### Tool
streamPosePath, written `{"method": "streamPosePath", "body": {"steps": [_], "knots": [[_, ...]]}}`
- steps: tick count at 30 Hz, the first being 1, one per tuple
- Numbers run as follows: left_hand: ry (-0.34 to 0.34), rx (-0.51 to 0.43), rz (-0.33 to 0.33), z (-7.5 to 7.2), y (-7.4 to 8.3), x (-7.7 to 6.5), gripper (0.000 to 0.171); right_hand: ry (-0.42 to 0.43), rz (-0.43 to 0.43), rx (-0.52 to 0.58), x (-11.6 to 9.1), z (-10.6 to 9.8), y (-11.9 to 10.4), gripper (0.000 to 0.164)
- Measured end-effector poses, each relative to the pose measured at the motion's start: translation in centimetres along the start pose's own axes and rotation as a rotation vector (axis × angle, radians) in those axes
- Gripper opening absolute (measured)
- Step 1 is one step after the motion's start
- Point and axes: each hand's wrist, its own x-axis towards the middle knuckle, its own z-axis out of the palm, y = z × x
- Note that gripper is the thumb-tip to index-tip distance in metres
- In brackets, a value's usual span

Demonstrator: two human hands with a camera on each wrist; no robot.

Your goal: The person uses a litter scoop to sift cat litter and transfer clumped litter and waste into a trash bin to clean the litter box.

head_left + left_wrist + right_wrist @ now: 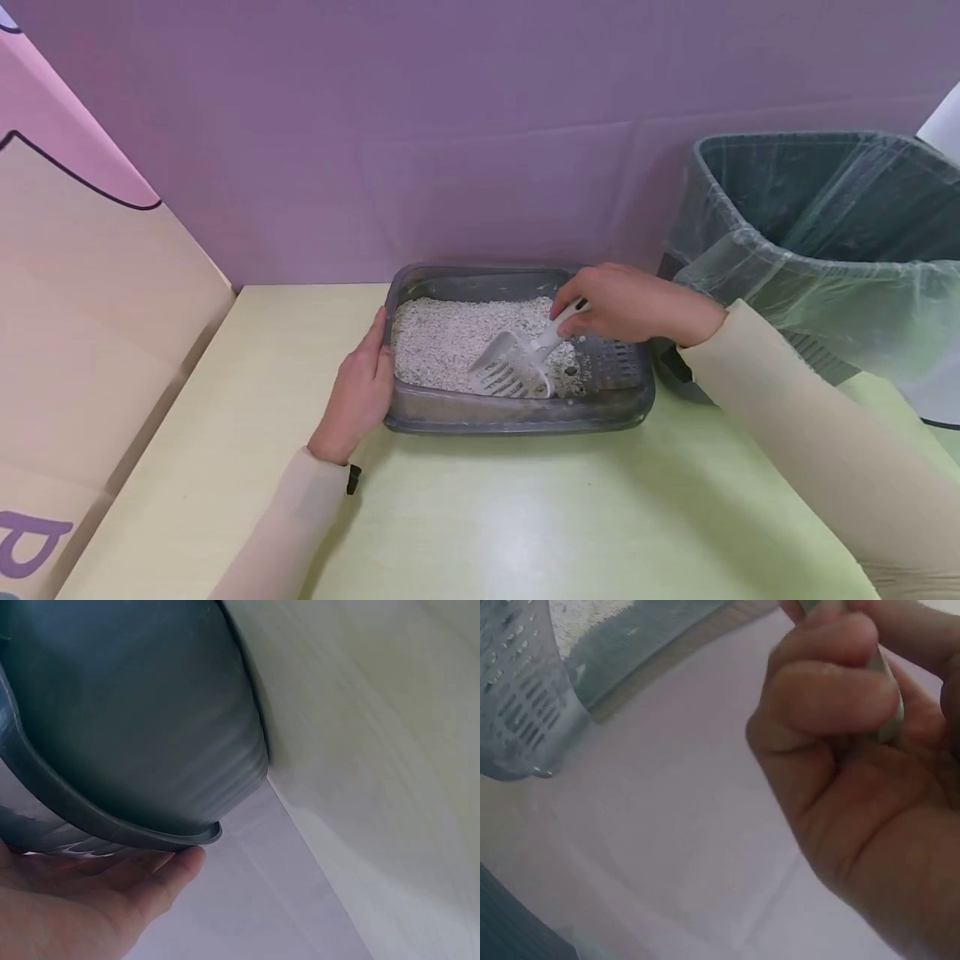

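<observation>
A white slotted litter scoop (517, 367) is tilted down into the pale litter (457, 333) of a grey litter box (517, 417). My right hand (618, 304) grips its handle, with fingers curled round it in the right wrist view. My left hand (360, 387) rests along the box's left rim; in the left wrist view, the fairly straight fingers (176, 877) lie against the rim's edge. A small dark clump (572, 371) sits right of the scoop, near the raised slotted grate (618, 358) at the box's right end.
A large bin (817, 175) lined with a clear plastic bag stands right of the box, beyond my right forearm. Behind the box rises a purple backdrop (487, 167). The box is on a pale yellow-green table (517, 517), and a printed panel (97, 275) borders its left side.
</observation>
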Motion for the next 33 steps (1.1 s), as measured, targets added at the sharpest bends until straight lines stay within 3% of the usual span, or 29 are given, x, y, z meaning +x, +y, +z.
{"method": "streamPosePath", "body": {"steps": [5,11,18,29,33], "knots": [[-0.008,-0.004,0.000,0.1,0.1,0.0,0.053,-0.149,0.032,0.022,1.7,1.6,0.2,0.031],[-0.007,-0.008,-0.003,0.2,0.2,-0.1,0.053,-0.211,-0.052,0.102,3.0,5.4,-0.7,0.030],[0.000,0.005,0.001,0.2,0.1,-0.1,0.052,-0.113,-0.120,0.142,2.4,8.7,-0.9,0.023],[0.007,0.001,0.006,0.1,-0.1,0.0,0.053,-0.075,-0.130,0.222,2.3,9.9,0.4,0.022],[0.006,-0.007,0.008,0.1,0.0,0.0,0.053,-0.022,-0.142,0.245,2.3,10.8,1.0,0.022]]}}
